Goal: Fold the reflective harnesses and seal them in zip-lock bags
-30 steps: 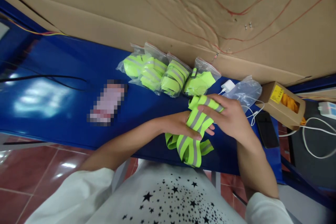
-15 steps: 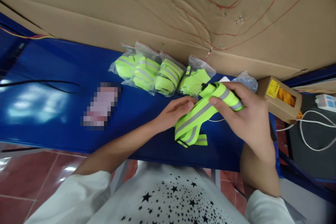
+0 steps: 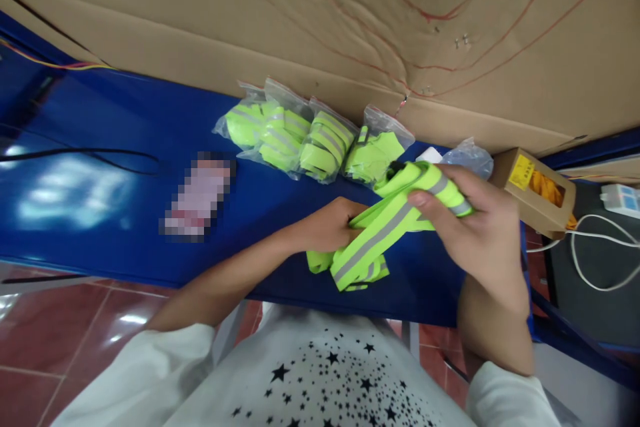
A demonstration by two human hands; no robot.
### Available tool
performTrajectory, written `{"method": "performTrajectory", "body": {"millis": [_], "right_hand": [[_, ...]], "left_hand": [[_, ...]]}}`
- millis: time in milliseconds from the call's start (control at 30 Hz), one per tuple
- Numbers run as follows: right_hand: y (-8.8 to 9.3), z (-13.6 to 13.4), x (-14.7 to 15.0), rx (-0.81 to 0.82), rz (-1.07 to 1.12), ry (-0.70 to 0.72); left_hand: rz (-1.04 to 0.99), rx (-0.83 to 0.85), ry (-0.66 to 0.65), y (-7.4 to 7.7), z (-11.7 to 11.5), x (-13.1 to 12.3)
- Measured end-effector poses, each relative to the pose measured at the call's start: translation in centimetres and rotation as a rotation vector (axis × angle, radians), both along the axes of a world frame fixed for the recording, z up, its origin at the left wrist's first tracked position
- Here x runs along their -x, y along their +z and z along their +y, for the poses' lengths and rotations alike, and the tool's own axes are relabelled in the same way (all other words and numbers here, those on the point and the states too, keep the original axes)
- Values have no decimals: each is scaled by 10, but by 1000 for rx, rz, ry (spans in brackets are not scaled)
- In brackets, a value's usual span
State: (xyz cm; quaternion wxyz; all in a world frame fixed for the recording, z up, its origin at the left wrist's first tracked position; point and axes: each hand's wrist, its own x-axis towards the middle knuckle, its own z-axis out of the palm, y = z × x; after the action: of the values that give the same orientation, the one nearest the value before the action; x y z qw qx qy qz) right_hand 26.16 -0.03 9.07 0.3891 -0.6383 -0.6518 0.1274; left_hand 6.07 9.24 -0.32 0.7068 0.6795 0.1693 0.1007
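A neon yellow-green reflective strap (image 3: 377, 240) with a grey stripe hangs in folds over the blue table, its lower folds near the front edge. My right hand (image 3: 477, 230) is closed around the folded upper part, thumb on top and fingers behind. A dark piece, perhaps a buckle, shows at the strap's upper end. My left hand (image 3: 333, 223) is closed at the strap's left side, its fingertips hidden behind and between the bands. Just beyond lie several clear zip bags (image 3: 325, 147) holding similar yellow-green straps.
A brown cardboard box (image 3: 537, 193) with orange contents stands at the table's right end, beside a crumpled clear bag (image 3: 470, 157). A blurred-out flat item (image 3: 200, 197) lies on the blue table (image 3: 120, 233) at left, near a black cable (image 3: 100, 152). Cardboard (image 3: 250, 20) lines the back.
My left hand has turned over and moved slightly down, its fingers slipping in behind the strap. A loop now hangs further left, below this hand. My right hand keeps its hold.
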Motion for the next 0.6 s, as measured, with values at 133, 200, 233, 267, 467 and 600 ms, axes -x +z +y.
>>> {"method": "performTrajectory", "body": {"millis": [133, 200, 233, 267, 467, 600], "right_hand": [[7, -5, -6, -12, 18, -41], [8, -6, -3, 13, 6, 51], [8, -5, 1, 23, 0, 119], [6, -5, 5, 23, -4, 193], [-2, -2, 20, -81, -23, 290], [-6, 0, 16, 24, 59, 82]], "left_hand": [[-133, -33, -8, 13, 24, 18], [-268, -72, 90, 21, 29, 23], [-331, -71, 112, 24, 28, 24], [-375, -57, 104, 26, 26, 23], [-166, -52, -86, 17, -4, 4], [-90, 55, -197, 8, -11, 0]]}}
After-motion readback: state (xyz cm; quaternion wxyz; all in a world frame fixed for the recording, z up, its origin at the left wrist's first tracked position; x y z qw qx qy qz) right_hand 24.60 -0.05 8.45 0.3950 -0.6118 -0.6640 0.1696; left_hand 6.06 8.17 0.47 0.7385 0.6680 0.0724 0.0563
